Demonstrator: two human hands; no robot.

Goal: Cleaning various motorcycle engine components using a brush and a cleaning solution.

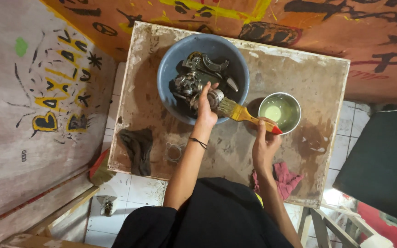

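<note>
At frame centre, the left hand (205,108) clasps a metal part (194,87) in the blue basin (168,64) while the right hand (263,142) pinches the paintbrush (242,112), its long axis pointing left toward that part.

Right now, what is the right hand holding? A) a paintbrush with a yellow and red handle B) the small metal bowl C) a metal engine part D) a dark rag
A: the right hand grips the paintbrush, its bristles at the rim of the blue basin.

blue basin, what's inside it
Inside the blue basin lie grimy metal engine parts; the left hand grips one. Whatever lies beneath the parts and hand is hidden.
</note>
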